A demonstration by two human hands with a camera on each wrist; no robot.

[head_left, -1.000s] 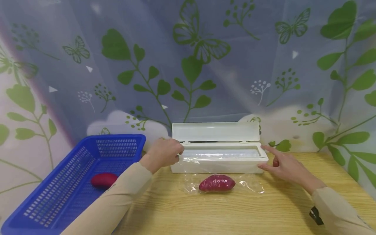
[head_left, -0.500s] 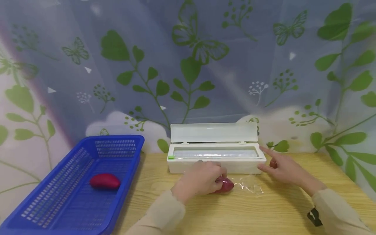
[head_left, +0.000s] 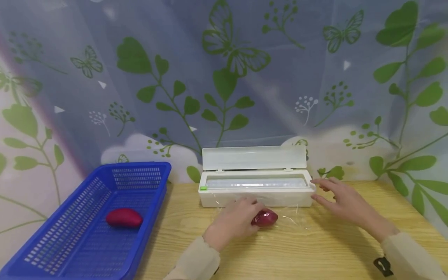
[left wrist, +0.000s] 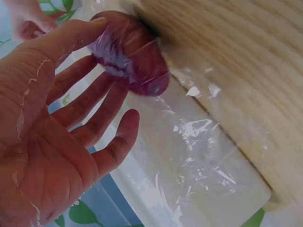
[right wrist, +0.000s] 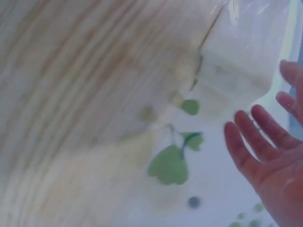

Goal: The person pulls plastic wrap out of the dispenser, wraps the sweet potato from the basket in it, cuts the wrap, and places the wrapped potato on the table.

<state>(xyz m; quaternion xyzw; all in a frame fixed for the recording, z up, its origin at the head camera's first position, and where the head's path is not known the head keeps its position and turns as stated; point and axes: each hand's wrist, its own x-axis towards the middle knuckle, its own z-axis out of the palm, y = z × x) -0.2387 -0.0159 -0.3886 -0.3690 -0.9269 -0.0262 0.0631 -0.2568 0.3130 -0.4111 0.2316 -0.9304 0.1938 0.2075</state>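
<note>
A purple-red sweet potato [head_left: 266,218] lies on the table in front of a white cling film dispenser [head_left: 257,199]. Clear cling film [left wrist: 199,137] covers the sweet potato and spreads out beside it, up against the box front. My left hand [head_left: 231,221] holds the sweet potato's left end, thumb on one side and fingers on the other, as the left wrist view shows. At the dispenser's right end is my right hand [head_left: 346,200], its fingers relaxed and spread, holding nothing. Whether its fingertips touch the box I cannot tell.
The dispenser's lid [head_left: 253,158] stands up, showing the film roll [head_left: 257,182] inside. A green slider [head_left: 203,188] sits at its left front corner. To the left, a blue basket [head_left: 159,198] contains another red sweet potato [head_left: 124,217]. A patterned curtain [head_left: 252,97] hangs behind.
My left hand has come from the dispenser's left end down to the sweet potato, uncovering the green slider. My right hand has eased slightly to the right, its fingers looser.
</note>
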